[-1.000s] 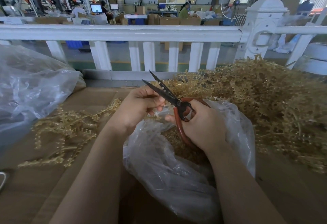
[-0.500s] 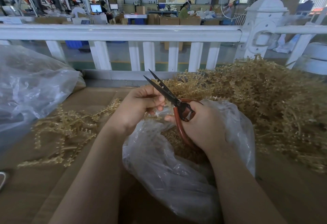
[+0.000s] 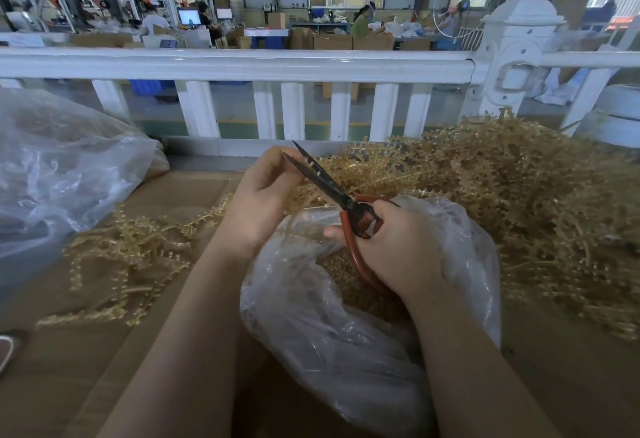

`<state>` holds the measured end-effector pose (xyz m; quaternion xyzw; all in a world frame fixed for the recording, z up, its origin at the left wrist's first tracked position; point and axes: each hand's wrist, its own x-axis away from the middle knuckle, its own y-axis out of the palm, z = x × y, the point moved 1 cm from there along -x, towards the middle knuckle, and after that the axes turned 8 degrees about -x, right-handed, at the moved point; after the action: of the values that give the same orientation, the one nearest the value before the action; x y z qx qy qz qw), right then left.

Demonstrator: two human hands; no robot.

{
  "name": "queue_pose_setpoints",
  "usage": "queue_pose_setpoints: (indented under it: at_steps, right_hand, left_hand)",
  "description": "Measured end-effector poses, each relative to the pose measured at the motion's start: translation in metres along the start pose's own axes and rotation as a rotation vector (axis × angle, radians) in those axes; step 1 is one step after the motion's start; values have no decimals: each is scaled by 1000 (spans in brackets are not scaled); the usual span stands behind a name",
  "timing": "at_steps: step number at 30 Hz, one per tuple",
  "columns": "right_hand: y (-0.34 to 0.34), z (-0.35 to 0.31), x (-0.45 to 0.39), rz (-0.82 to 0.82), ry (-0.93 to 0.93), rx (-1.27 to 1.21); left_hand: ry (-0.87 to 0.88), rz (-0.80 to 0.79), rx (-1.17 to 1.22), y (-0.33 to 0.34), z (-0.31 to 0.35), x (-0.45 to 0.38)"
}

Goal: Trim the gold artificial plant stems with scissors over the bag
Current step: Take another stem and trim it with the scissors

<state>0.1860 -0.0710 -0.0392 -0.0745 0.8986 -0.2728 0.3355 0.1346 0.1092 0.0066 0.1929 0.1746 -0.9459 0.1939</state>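
Right hand (image 3: 398, 247) grips the red handles of the scissors (image 3: 341, 197), fingers curled round them; blades slightly parted, pointing far-left. Left hand (image 3: 265, 195) pinches a gold stem (image 3: 313, 169) that lies between the blades near their tips. Both hands are above the open clear bag (image 3: 311, 316), which holds gold trimmings. A large pile of gold stems (image 3: 519, 195) lies right; a smaller heap (image 3: 131, 254) lies left on the cardboard-covered bench (image 3: 86, 351). A white railing (image 3: 242, 63) runs behind.
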Motion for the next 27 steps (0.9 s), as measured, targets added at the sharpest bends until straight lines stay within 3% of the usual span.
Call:
queue_pose_setpoints:
  at_steps: [4, 13, 20, 27]
  right_hand:
    - [2, 6, -1, -3, 55, 31]
    - [-1, -2, 0, -8, 11, -46]
    - [1, -1, 1, -1, -8, -151]
    - [1, 1, 1, -9, -18, -70]
  left_hand:
    - [55, 42, -49, 6, 1, 1]
    - [20, 146, 126, 16, -3, 0]
    - [68, 142, 128, 17, -4, 2]
    - [114, 90, 35, 16, -5, 5]
